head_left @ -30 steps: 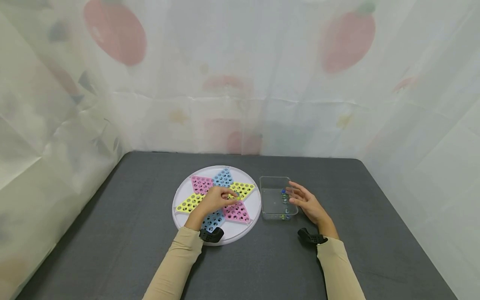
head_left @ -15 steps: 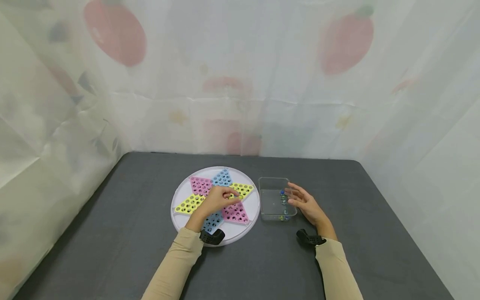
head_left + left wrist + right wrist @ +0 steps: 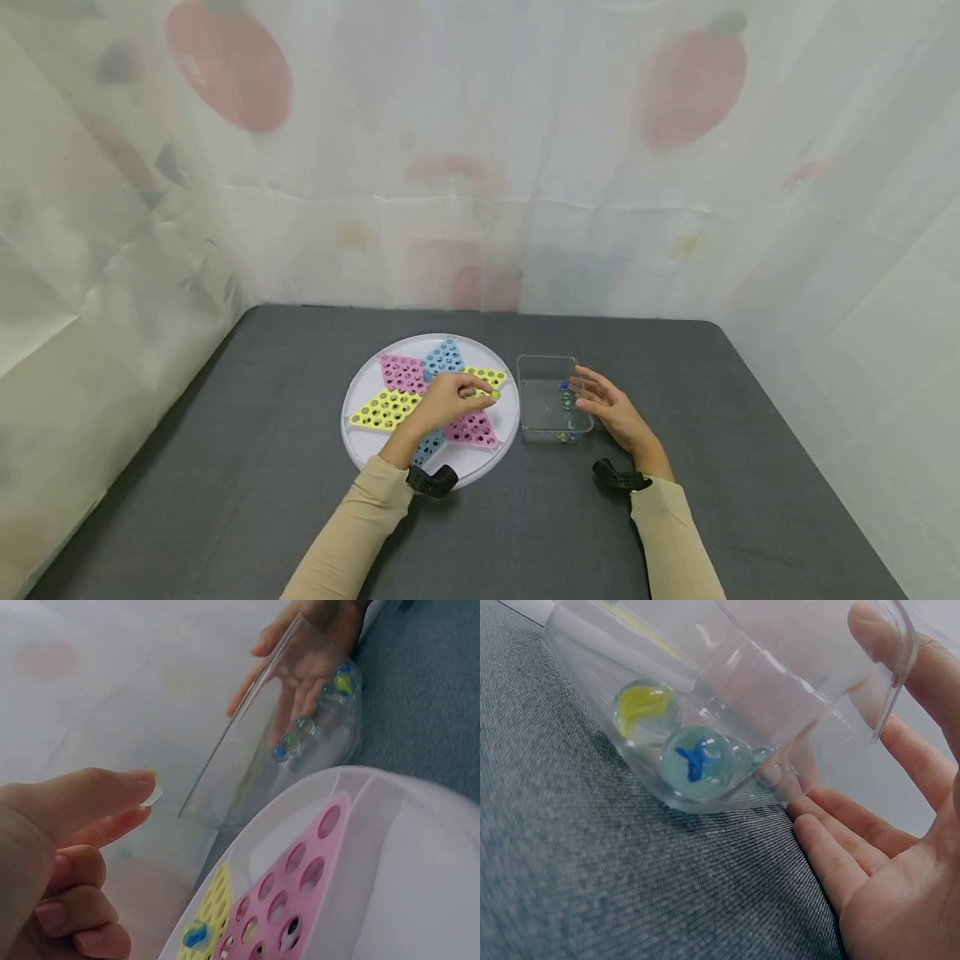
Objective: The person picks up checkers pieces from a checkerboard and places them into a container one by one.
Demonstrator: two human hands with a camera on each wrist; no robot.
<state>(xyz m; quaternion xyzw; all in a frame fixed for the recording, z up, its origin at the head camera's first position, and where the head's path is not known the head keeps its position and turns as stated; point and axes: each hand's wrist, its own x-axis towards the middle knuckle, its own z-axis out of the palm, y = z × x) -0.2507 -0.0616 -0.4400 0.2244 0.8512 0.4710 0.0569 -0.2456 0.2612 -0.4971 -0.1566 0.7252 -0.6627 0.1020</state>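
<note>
A glass marble (image 3: pixel 154 793) is pinched between the thumb and index finger of my left hand (image 3: pixel 444 402), its other fingers curled in. That hand hovers over the right part of a round white Chinese checkers board (image 3: pixel 362 371) with pink, yellow and blue holed sections. Below it, a blue-and-yellow marble (image 3: pixel 196 934) sits on a yellow section. My right hand (image 3: pixel 617 418) is at the right side of a clear plastic box (image 3: pixel 547 357), its fingers fairly straight and touching the outer wall. Several marbles (image 3: pixel 697 763) lie inside, gathered along the side near that hand.
Board and box stand close together on a dark grey table (image 3: pixel 225 483). Behind the table hangs a pale curtain (image 3: pixel 465 150) with a fruit print, and similar cloth encloses both sides. Each wrist wears a black camera strap (image 3: pixel 432 481).
My left hand has shifted to the right over the board, carrying the pinched marble towards the box. My right hand stays by the box in nearly the same pose.
</note>
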